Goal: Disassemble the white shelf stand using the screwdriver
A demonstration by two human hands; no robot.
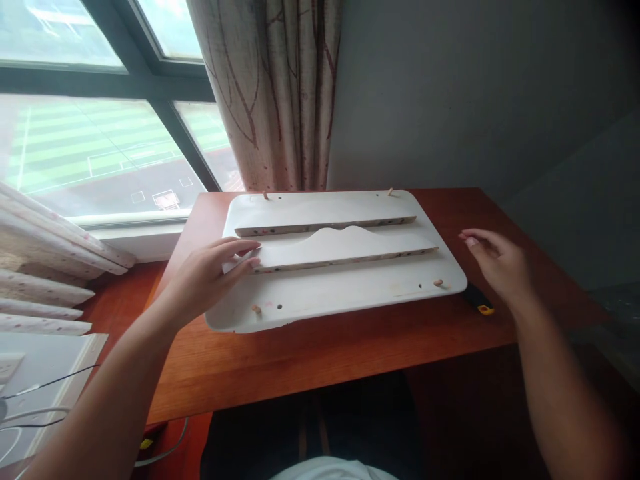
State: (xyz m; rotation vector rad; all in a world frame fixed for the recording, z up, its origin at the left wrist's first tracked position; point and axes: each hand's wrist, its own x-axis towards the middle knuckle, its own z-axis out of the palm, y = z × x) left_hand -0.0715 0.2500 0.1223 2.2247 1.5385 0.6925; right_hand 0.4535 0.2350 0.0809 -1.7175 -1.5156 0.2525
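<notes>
A white panel with rounded corners (345, 292) lies flat on the table, with wooden dowels (257, 311) standing near its corners. Two white boards with bare edges rest on it. The farther board is a straight-edged strip (325, 225); the nearer board (345, 248) has a wavy far edge. My left hand (227, 265) grips the left end of the nearer board, thumb on the near side and fingers on the far side. Right of the panel, my right hand (495, 260) is in the air, thumb and fingertips pinched together; whatever is between them is too small to tell.
The reddish-brown wooden table (300, 360) has its near edge in front of my lap. A black and yellow tool (480, 301) lies by the panel's right near corner. A window (100, 147) and a curtain (285, 93) are behind; cables (45, 423) hang at the lower left.
</notes>
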